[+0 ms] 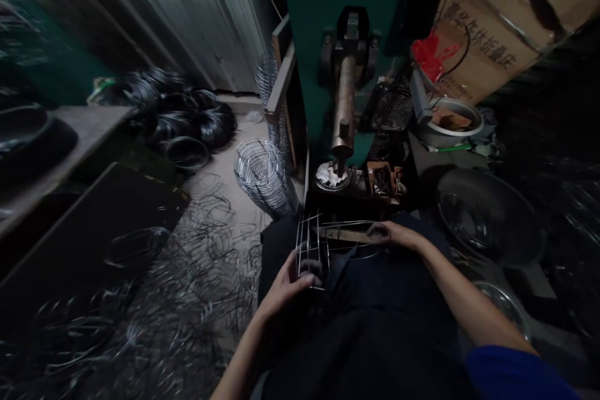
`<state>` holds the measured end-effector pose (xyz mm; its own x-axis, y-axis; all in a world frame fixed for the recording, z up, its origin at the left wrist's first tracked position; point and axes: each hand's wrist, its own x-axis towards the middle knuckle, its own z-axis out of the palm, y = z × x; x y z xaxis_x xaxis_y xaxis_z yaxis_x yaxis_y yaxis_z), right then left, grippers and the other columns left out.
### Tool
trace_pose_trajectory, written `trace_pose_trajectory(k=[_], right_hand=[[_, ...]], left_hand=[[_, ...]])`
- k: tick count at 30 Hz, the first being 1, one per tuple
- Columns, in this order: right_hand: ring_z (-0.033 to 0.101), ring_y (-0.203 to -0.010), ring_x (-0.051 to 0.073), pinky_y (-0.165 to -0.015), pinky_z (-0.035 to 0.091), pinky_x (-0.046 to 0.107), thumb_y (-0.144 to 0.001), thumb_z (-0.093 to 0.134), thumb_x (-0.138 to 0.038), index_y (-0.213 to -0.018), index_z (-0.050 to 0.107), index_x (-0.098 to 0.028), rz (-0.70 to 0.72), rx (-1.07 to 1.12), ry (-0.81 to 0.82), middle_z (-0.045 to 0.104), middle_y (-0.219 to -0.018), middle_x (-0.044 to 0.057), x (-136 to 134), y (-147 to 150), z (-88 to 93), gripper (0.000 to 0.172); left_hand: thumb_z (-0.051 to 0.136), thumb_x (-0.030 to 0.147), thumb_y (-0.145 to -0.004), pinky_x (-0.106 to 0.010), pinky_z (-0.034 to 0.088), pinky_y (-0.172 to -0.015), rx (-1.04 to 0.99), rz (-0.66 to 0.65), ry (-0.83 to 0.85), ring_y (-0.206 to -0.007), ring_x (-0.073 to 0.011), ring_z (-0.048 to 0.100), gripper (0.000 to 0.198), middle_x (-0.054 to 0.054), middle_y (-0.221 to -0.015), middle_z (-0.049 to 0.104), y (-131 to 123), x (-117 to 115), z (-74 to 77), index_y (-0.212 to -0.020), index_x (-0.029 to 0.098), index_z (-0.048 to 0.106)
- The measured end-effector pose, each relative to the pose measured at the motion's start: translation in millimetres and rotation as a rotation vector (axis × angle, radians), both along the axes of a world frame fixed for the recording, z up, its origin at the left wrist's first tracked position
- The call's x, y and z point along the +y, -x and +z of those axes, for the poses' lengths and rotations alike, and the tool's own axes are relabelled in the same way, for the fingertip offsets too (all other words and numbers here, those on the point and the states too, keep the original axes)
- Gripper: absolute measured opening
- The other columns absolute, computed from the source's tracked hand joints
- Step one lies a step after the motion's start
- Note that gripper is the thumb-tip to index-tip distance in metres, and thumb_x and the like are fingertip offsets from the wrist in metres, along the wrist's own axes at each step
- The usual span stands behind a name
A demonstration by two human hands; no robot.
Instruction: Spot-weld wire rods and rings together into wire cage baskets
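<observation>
My left hand [294, 276] is closed around a small wire frame [309, 234] of thin, crossing metal rods, held low over my lap. My right hand [391, 234] has its fingers curled at the ends of thin metal wires [344, 223] that stretch between both hands. Whether these wires are joined to the frame I cannot tell. A flat, light-brown bar [345, 235] lies behind the wires, just left of my right fingertips. Directly ahead stands a green machine [304, 44] with a thick metal arm [345, 90] reaching down over a small round dish [332, 176] with white material.
A tall stack of wire baskets [262, 175] stands left of the machine. Black wire coils [178, 112] and loose wire pieces [187, 281] cover the left floor. At right are a white bowl [452, 131], a large dark basin [490, 219] and a cardboard box [506, 19].
</observation>
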<state>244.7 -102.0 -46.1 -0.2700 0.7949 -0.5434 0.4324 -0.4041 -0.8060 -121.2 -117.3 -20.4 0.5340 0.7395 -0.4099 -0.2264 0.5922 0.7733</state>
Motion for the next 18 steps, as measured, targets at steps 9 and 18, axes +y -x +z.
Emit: trace_pose_trajectory(k=[9, 18], right_hand=[[0.045, -0.054, 0.011, -0.051, 0.036, 0.024, -0.065, 0.082, -0.06, -0.075, 0.063, -0.017, -0.278, 0.243, -0.239, 0.056, -0.063, -0.002, 29, -13, 61.8, 0.047], [0.035, -0.056, 0.011, -0.055, 0.025, 0.026, -0.068, 0.08, -0.057, -0.057, 0.049, -0.019, -0.472, 0.057, -0.563, 0.042, -0.056, -0.005, 59, -6, 73.8, 0.05]], left_hand=[[0.084, 0.038, -0.07, -0.021, 0.047, -0.065, 0.133, 0.228, -0.093, -0.068, -0.0112, 0.06, 0.082, 0.001, -0.077, 0.065, -38, 17, 11.6, -0.141, 0.017, 0.049], [0.072, 0.048, -0.082, -0.027, 0.05, -0.073, 0.031, 0.195, -0.207, -0.07, -0.0139, 0.063, 0.069, -0.001, -0.076, 0.067, -76, 41, 15.0, -0.138, 0.018, 0.047]])
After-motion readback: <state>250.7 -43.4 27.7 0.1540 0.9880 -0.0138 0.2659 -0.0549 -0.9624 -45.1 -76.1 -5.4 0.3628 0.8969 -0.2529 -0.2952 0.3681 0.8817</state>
